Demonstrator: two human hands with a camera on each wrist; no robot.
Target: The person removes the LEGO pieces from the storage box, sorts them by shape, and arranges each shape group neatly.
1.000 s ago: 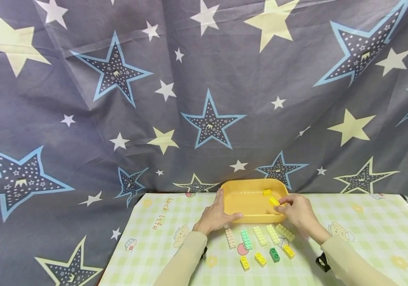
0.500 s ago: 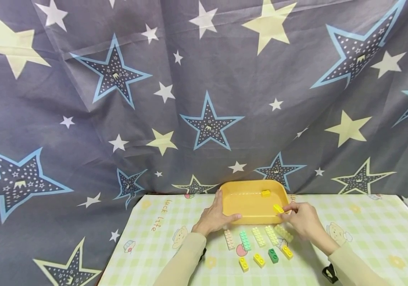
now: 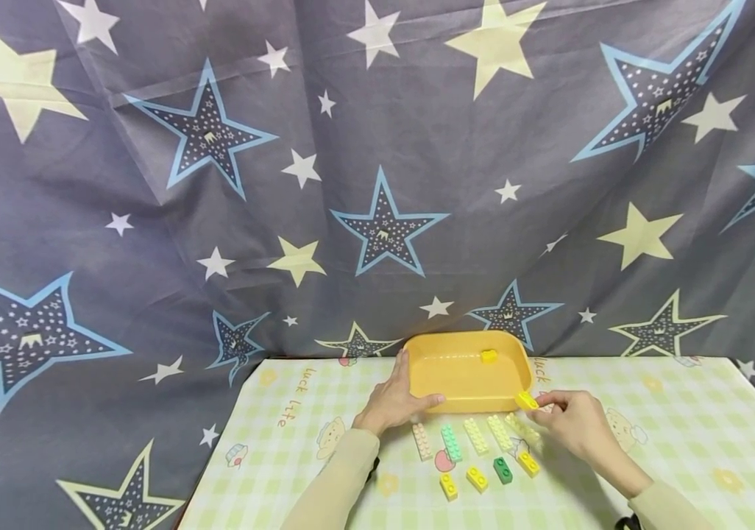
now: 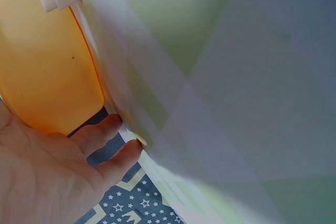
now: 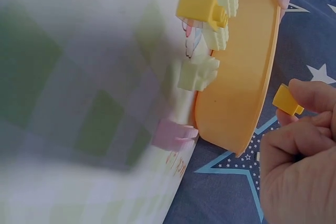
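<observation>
My right hand (image 3: 576, 427) pinches a small yellow building block (image 3: 526, 400) between thumb and fingertips, beside the front right corner of an orange bin (image 3: 463, 405). In the right wrist view that yellow block (image 5: 286, 99) shows its studs pointing away from the fingertips. My left hand (image 3: 394, 397) rests against the bin's left side, its fingers along the wall and thumb along the front rim. The left wrist view shows this hand (image 4: 58, 166) with extended fingers beside the bin (image 4: 52, 72). Another yellow block (image 3: 488, 356) lies inside the bin near the back.
In front of the bin stand long blocks: peach (image 3: 422, 442), mint (image 3: 451, 443) and several pale yellow ones (image 3: 475, 436). Nearer are small yellow blocks (image 3: 477, 479) and a dark green block (image 3: 502, 470). A pink block (image 5: 173, 135) sits at the bin's right. A starred curtain (image 3: 252, 221) hangs behind.
My right hand has lifted the yellow block out of the bin's interior and moved it right and toward me, past the front right rim. The left hand stays on the bin.
</observation>
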